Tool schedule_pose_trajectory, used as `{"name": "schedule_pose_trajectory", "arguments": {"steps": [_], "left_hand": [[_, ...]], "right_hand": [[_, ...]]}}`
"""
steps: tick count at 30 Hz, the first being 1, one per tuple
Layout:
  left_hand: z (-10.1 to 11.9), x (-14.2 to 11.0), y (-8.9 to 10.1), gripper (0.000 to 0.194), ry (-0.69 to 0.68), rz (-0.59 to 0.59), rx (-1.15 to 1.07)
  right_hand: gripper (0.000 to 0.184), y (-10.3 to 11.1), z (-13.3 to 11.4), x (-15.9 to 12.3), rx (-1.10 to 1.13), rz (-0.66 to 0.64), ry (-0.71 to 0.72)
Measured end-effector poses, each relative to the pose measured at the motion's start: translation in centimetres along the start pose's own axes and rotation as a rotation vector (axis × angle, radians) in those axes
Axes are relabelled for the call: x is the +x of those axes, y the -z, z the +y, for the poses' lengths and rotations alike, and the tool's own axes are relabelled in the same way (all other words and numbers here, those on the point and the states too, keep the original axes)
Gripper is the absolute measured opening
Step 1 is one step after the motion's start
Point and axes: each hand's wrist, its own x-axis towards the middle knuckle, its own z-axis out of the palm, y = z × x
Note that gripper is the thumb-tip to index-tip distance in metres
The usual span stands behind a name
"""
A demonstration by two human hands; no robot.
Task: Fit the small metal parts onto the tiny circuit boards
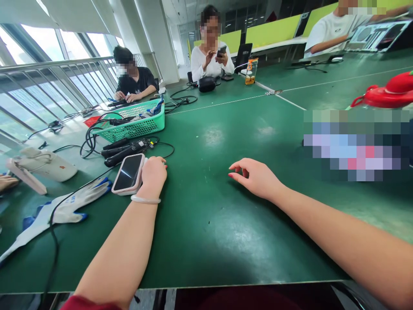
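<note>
On the green bench (200, 241), the phone (129, 172) lies just beside the curled fingers of the left hand (154, 174); whether they grip anything, I cannot tell. Right of the phone, the right hand's (258, 177) fingers curl loosely, released.

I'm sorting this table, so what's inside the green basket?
The green basket holds black items and blue and white fabric; whatever lies beneath them is covered.

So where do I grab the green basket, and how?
I'd take the basket by its rim from above, the left hand at the left end, the right hand at the right. It's long and open-topped, with the rim standing up off the table, so fingers should hook over. Careful: black cables loop over the left end.
</note>
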Motion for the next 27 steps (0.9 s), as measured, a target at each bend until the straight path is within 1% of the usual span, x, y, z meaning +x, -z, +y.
{"name": "schedule_pose_trajectory", "arguments": {"steps": [6, 8, 11, 13, 15, 17, 18, 20, 22, 24, 25, 27], "left_hand": [[0.0, 0.7, -0.4, 0.018, 0.053, 0.059, 0.007], [-0.3, 1.0, -0.7, 0.021, 0.084, 0.071, -0.056], [-0.8, 1.5, -1.6, 0.027, 0.134, 0.075, -0.207], [-0.8, 1.7, -2.3, 0.029, 0.124, 0.064, -0.275], [-0.1, 1.5, -3.0, 0.029, 0.078, 0.037, -0.325], [1.6, 0.6, -3.6, 0.028, 0.011, -0.028, -0.401], [2.7, -0.1, -3.8, 0.027, -0.030, -0.083, -0.463], [5.2, -1.9, -4.1, 0.028, -0.136, -0.287, -0.779], [7.5, -3.9, -4.0, 0.027, -0.217, -0.427, -0.943], [8.9, -5.5, -3.8, 0.026, -0.270, -0.495, -1.003], [9.3, -6.0, -3.7, 0.026, -0.286, -0.520, -0.998], [9.4, -6.5, -3.5, 0.025, -0.298, -0.527, -0.983]], "right_hand": [[0.023, -0.1, -0.1, -0.1, 0.014, -0.032, 0.008], [0.024, 0.0, -0.1, 0.0, 0.014, -0.043, 0.008], [0.023, 0.0, -0.1, -0.1, 0.013, -0.050, 0.013], [0.023, -0.1, -0.2, -0.1, 0.017, -0.054, 0.020], [0.022, -0.3, -0.4, -0.2, 0.025, -0.067, 0.031], [0.022, -0.6, -0.6, -0.2, 0.027, -0.089, 0.054], [0.022, -0.7, -0.7, -0.2, 0.022, -0.102, 0.069], [0.023, -1.0, -0.7, -0.2, -0.003, -0.124, 0.090], [0.026, -1.3, -0.7, -0.1, -0.035, -0.131, 0.093], [0.028, -1.4, -0.6, 0.0, -0.058, -0.132, 0.083], [0.029, -1.4, -0.6, 0.1, -0.064, -0.129, 0.074], [0.029, -1.4, -0.4, 0.3, -0.065, -0.121, 0.060]]}}
